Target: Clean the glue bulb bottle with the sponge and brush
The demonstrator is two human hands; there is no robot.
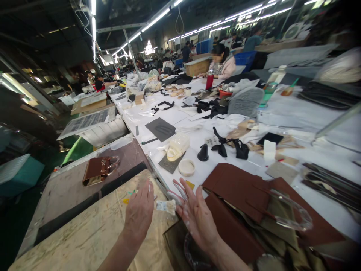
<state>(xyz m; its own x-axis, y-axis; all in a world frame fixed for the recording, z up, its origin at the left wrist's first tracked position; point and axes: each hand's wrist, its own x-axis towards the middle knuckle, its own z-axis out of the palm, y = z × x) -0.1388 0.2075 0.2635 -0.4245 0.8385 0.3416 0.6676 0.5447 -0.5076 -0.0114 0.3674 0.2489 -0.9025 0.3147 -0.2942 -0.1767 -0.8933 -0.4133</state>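
My left hand (pixel 141 209) is held over the stained tan sheet (pixel 84 222), its fingers stretched out and back turned up. To its right, my right hand (pixel 196 212) shows a palm with whitish marks, fingers apart. Neither hand holds anything that I can see. Between them lies a small pale bundle with a bluish label (pixel 166 206). Brown handbags (pixel 234 188), one with a plastic-wrapped handle (pixel 293 214), are heaped just right of my right hand. A smaller brown handbag (pixel 96 169) stands on the board to the left.
Beyond my hands are a pale tape roll (pixel 186 167), a black cone-shaped piece (pixel 203 153) and a dark grey sheet (pixel 160 129). A red flask (pixel 210 79) stands farther back, near a seated person (pixel 225 66). A white crate (pixel 104 130) adjoins the table's left edge.
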